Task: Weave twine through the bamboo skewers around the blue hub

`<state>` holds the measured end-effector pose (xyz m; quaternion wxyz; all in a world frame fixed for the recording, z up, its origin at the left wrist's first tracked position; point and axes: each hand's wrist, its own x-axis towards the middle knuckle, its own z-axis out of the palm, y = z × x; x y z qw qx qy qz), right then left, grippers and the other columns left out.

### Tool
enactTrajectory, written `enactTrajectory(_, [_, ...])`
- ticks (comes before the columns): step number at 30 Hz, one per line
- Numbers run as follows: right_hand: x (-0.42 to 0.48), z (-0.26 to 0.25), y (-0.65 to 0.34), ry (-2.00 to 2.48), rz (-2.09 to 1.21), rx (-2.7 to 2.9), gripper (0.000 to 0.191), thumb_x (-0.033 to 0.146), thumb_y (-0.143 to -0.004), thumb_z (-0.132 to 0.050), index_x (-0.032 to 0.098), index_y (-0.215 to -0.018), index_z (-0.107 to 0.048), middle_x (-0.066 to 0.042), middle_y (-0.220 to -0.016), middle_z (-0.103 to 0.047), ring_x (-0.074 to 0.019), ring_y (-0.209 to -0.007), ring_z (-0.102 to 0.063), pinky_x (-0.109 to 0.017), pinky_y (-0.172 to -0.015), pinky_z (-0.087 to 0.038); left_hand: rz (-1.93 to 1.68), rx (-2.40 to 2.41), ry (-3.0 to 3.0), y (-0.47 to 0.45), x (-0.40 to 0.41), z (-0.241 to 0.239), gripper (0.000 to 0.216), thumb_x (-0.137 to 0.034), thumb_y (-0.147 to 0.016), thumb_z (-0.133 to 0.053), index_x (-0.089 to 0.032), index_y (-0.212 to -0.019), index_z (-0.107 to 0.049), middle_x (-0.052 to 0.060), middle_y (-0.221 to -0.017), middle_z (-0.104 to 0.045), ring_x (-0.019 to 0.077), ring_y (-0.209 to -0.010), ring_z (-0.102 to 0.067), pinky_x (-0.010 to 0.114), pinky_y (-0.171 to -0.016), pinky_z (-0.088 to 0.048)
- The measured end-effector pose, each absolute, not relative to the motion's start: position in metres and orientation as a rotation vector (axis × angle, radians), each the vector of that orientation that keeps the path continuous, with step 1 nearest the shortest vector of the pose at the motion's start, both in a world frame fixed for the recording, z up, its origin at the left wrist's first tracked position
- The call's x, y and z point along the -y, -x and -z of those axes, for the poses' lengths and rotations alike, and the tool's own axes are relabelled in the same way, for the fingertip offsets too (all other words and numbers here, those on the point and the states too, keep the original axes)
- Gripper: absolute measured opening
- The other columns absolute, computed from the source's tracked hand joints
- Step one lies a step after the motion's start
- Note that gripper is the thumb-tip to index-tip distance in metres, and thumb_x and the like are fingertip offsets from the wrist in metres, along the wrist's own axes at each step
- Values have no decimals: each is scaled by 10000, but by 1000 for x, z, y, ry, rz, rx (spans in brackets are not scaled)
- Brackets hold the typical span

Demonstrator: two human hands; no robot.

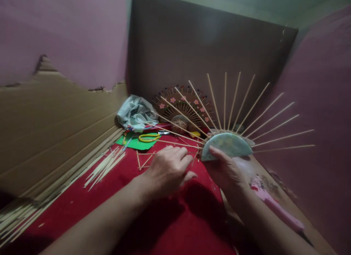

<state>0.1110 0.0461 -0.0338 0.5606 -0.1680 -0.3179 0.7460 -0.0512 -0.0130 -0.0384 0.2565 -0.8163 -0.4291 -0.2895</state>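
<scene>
A pale blue-green half-disc [233,143] with thin wooden sticks [225,101] fanning out from its curved rim is held up in my right hand [226,171]. The thumb presses on its front face; the other fingers are hidden behind it. Just left of the half-disc is my left hand [171,167], its fingers curled in and its thumb pointing right. A thin strand seems to run from these fingers towards the half-disc's lower left corner, but what they pinch is too blurred to name.
Loose sticks [105,167] lie left on the red cloth [200,222]. Yellow-handled scissors [149,137] rest on a green sheet [134,142]. Behind are a twine ball [179,125], a flower-decorated fan [175,96] and a crumpled cloth [137,110]. A pink glue gun [279,209] lies right.
</scene>
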Motion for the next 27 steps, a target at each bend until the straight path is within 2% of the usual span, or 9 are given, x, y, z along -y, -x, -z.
enactTrajectory(2, [-46,35,-111,390,-1779,715,255,27,-603,-660,199,-787,-619,48,-685,-649,-88,-630,-584,-206,-630,-518,752,1180,2175,47,13,41,182,-247,-835,-461,-154,-768,-603,57,-698,-574,175,-627,-488,326,-583,-362])
enactTrajectory(4, [-46,35,-111,376,-1779,693,277,12,-597,-663,206,-789,-616,53,-680,-645,-81,-640,-588,-199,-653,-517,796,1208,2167,48,12,40,190,-185,-835,-428,-153,-752,-595,63,-703,-572,169,-638,-484,321,-594,-365])
enactTrajectory(10, [-46,35,-113,395,-1764,703,244,37,-600,-673,187,-782,-609,42,-682,-653,-89,-632,-591,-210,-648,-517,1040,1318,2156,62,11,31,175,-216,-845,-445,-157,-782,-597,63,-745,-622,178,-719,-531,339,-698,-408])
enactTrajectory(16, [-45,35,-115,422,-1750,634,281,10,-568,-678,177,-783,-605,40,-708,-669,-83,-643,-602,-199,-640,-512,1111,1550,2094,75,11,26,191,-255,-835,-474,-173,-781,-638,65,-777,-659,185,-754,-579,320,-710,-429])
enactTrajectory(27, [-50,35,-121,440,-1727,597,290,4,-574,-672,205,-766,-587,63,-672,-652,-82,-616,-597,-198,-608,-517,1172,1654,2040,94,9,19,190,-305,-797,-533,-220,-813,-702,47,-805,-685,203,-756,-590,326,-709,-412])
